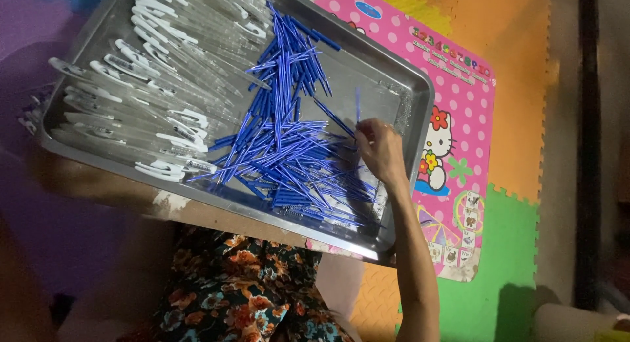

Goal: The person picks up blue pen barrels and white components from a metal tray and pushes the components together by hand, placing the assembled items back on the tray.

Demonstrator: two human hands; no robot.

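Note:
A metal tray (420, 96) holds a heap of thin blue pen refills (289, 151) on its right half. Clear pen barrels with white caps (164, 73) lie in rows on its left half. My right hand (380, 150) reaches in over the tray's right side, its fingers pinched on a single blue refill (357, 106) that stands up from the pile. My left hand is out of view.
The tray rests on a pink spotted board with a cartoon cat (453, 138). Orange (518, 66) and green (505, 263) foam floor tiles lie beyond it. Floral-print clothing (243, 289) shows below the tray's near edge.

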